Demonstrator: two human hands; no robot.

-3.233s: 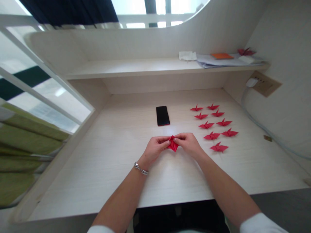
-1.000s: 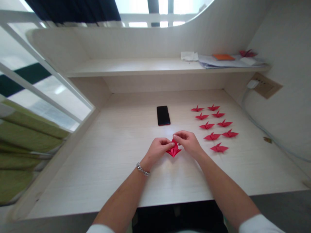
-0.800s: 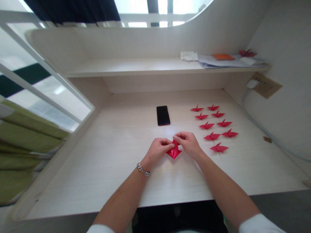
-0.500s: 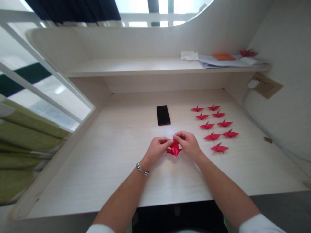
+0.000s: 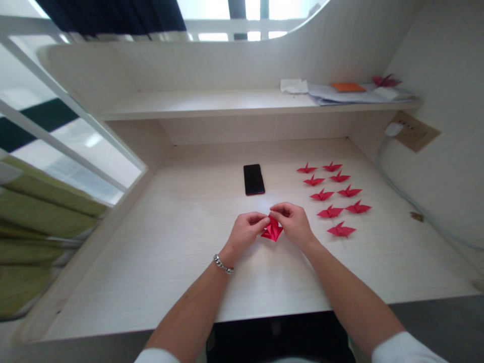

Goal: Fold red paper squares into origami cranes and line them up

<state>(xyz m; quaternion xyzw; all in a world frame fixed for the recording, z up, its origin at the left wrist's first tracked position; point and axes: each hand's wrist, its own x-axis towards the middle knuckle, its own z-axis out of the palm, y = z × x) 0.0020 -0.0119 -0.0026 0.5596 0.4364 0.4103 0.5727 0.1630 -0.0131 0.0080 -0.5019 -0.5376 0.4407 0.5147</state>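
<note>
Between my two hands is a partly folded piece of red origami paper [image 5: 274, 231], its pointed flaps spread toward me. My left hand [image 5: 248, 230], with a silver chain bracelet [image 5: 223, 264] at the wrist, pinches its upper left edge between thumb and fingers. On the other side my right hand [image 5: 292, 222] pinches the paper's top, the fingertips close to the left thumb. Fingers hide part of the upper folds. Right of my hands, several finished red paper cranes [image 5: 329, 212] stand on the desk in two rough columns.
A black phone [image 5: 254, 179] lies on the desk [image 5: 181, 212] beyond my hands. Above it runs a shelf [image 5: 212, 99] with papers [image 5: 325, 96], an orange sheet [image 5: 348, 87] and a dark red folded flower-like piece [image 5: 385, 80]. A cable [image 5: 401, 194] hangs from the wall socket [image 5: 416, 132] at right.
The red paper has tilted slightly and shifted a little up and right in my fingers. Both hands keep their pinch in nearly the same place.
</note>
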